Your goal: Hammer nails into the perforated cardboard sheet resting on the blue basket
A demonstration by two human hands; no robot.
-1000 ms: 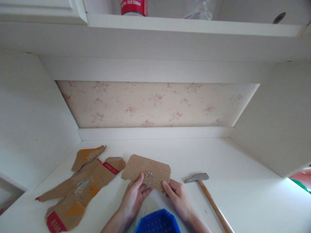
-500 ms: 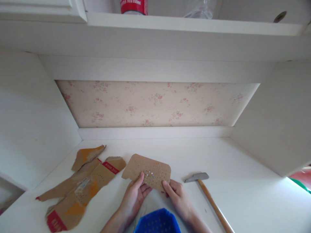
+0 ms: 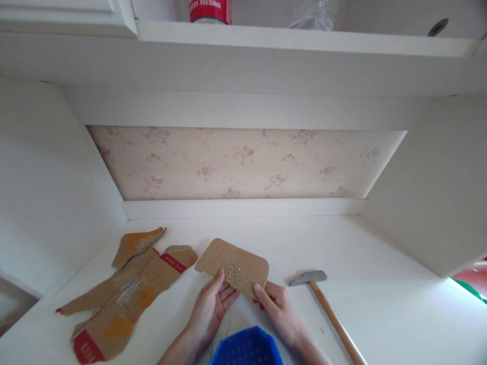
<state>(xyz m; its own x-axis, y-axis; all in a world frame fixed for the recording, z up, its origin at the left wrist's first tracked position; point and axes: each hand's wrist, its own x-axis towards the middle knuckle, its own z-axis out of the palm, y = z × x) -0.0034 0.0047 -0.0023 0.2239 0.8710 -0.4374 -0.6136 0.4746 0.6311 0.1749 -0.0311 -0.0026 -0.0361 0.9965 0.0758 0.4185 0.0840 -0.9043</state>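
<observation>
A brown piece of cardboard (image 3: pixel 243 258), dotted with small holes and a few shiny spots near its middle, is held up at a tilt above the white surface. My left hand (image 3: pixel 213 301) grips its lower left edge, thumb on the front and fingers behind. At the lower right corner, my right hand (image 3: pixel 277 304) pinches it between thumb and bent fingers. Just below and between both hands, a blue plastic basket (image 3: pixel 247 350) with holes in its bottom shows in part. To the right lies a hammer (image 3: pixel 323 299) with a grey metal head and wooden handle.
Torn cardboard pieces (image 3: pixel 140 289) with orange tape and red print lie on the left of the white countertop (image 3: pixel 380 304). A cabinet shelf (image 3: pixel 266 40) overhangs the back, holding a red-labelled bottle (image 3: pixel 210 11) and clear plastic (image 3: pixel 315 17). White panels stand on both sides.
The cardboard has tilted a little and shifted slightly right in my hands. Its shiny spots look dimmer now. Both hands keep their hold; the basket and hammer have not moved.
</observation>
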